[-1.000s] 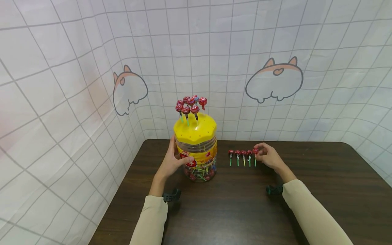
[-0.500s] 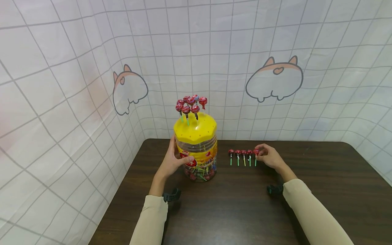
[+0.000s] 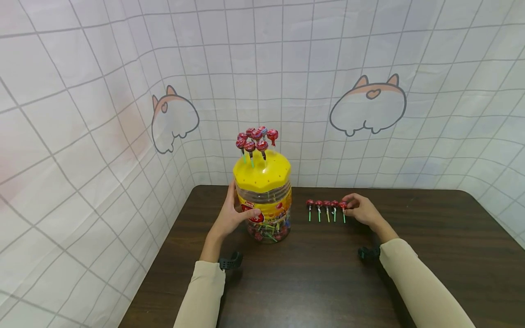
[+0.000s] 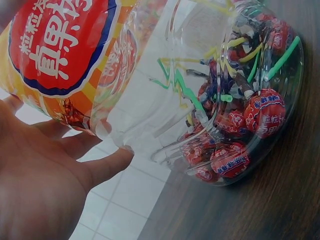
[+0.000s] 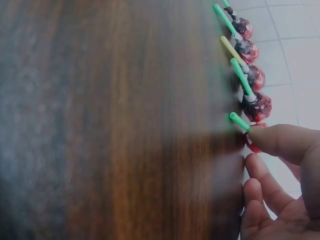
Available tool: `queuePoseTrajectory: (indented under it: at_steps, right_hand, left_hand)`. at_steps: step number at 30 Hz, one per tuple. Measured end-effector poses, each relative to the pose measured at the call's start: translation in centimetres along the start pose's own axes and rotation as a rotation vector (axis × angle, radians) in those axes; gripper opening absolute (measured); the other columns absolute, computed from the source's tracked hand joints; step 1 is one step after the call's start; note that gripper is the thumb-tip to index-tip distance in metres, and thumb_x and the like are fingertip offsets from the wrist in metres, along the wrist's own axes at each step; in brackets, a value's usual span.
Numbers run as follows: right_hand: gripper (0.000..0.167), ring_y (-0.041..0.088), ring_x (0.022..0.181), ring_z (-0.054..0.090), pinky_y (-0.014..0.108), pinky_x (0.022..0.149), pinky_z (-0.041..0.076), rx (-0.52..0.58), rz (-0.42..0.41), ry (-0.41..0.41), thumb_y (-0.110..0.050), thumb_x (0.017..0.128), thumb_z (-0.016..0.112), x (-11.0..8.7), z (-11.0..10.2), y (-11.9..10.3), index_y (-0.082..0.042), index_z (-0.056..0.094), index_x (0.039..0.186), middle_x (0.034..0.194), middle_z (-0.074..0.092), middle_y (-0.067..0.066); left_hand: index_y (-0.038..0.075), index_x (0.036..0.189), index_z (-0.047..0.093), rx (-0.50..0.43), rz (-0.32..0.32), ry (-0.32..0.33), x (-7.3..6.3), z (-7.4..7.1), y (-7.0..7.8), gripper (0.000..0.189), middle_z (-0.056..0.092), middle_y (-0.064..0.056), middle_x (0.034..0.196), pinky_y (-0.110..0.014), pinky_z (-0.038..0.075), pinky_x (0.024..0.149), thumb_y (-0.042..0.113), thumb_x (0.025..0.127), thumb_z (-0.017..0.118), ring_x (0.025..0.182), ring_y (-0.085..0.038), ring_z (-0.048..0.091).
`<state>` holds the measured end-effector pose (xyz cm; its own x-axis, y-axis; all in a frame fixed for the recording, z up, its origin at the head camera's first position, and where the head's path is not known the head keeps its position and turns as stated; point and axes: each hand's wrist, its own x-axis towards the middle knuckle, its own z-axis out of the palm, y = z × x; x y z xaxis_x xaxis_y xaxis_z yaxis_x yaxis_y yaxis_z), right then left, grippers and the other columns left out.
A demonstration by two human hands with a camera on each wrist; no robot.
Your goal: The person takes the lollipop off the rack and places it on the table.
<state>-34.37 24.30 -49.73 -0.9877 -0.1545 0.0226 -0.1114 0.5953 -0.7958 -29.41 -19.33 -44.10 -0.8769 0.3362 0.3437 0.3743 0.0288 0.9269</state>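
Observation:
A clear plastic jar with a yellow lid stands on the table, loose lollipops visible in its lower part. My left hand grips it from the left, thumb across the label. Several red-wrapped lollipops stick up from the lid's back left part; small holes dot the rest. Right of the jar lies a row of lollipops, heads away from me, sticks toward me. At its right end my right hand pinches a green-stick lollipop near its head, partly hidden by the thumb.
Both hands work over a dark wooden table. Behind it and along the left hangs a white gridded curtain with cartoon animal prints, close to the table's back edge.
The lollipop at the right end shifts and turns slightly under my right hand, its stick end now a little farther right. My left hand keeps its hold on the jar.

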Motion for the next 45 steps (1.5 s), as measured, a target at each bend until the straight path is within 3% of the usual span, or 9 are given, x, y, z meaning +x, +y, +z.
queuePoseTrajectory:
  at_steps: [20,25,31,34,38,45]
  right_hand:
    - [0.038,0.021,0.085,0.055,0.032,0.068,0.045,0.026,-0.007,0.009,-0.004,0.093,0.071,0.4,0.2,0.2,0.002,0.059,0.128,0.103,0.062,0.019]
    - [0.041,0.027,0.095,0.057,0.032,0.071,0.046,0.033,-0.005,0.012,-0.009,0.094,0.072,0.0,-0.1,0.1,0.002,0.057,0.131,0.11,0.061,0.023]
    - [0.04,0.034,0.11,0.058,0.037,0.084,0.049,0.024,0.009,0.01,-0.015,0.1,0.066,-0.5,-1.1,-0.6,0.0,0.055,0.135,0.121,0.061,0.024]
    - [0.037,0.032,0.111,0.06,0.04,0.088,0.05,0.023,-0.017,0.017,-0.018,0.103,0.062,-0.6,-1.7,-2.0,-0.002,0.056,0.135,0.121,0.063,0.022]
    - [0.034,0.03,0.11,0.062,0.044,0.092,0.053,0.05,-0.099,0.02,-0.022,0.105,0.058,-1.1,-2.5,-5.7,-0.004,0.057,0.135,0.122,0.064,0.02]
    - [0.032,0.027,0.103,0.062,0.028,0.082,0.054,0.069,-0.292,0.009,-0.029,0.104,0.061,-2.1,-3.2,-14.0,-0.012,0.061,0.13,0.118,0.065,0.013]
  left_hand:
    - [0.045,0.16,0.01,0.0,0.006,-0.002,-0.1,0.1,0.2,0.104,0.041,-0.005,0.154,-0.051,0.051,0.108,0.018,0.089,0.081,0.136,-0.029,0.052]
    - [0.045,0.16,0.01,0.004,-0.003,0.003,-0.1,0.1,0.1,0.103,0.04,-0.005,0.155,-0.052,0.051,0.108,0.016,0.09,0.08,0.136,-0.03,0.051]
    - [0.048,0.16,0.009,0.006,-0.015,0.009,-0.1,0.2,0.4,0.105,0.04,-0.004,0.155,-0.051,0.052,0.107,0.02,0.089,0.081,0.136,-0.029,0.052]
    - [0.047,0.16,0.009,0.006,-0.009,0.009,-0.1,0.2,0.5,0.104,0.04,-0.005,0.155,-0.052,0.051,0.108,0.022,0.089,0.081,0.136,-0.03,0.051]
    - [0.047,0.16,0.01,0.016,-0.011,0.013,-0.1,0.2,0.4,0.103,0.04,-0.005,0.154,-0.053,0.05,0.109,0.024,0.089,0.081,0.135,-0.029,0.051]
    - [0.046,0.16,0.01,0.015,-0.018,0.012,-0.2,0.1,0.4,0.103,0.039,-0.004,0.154,-0.054,0.049,0.11,0.022,0.089,0.081,0.136,-0.029,0.05]
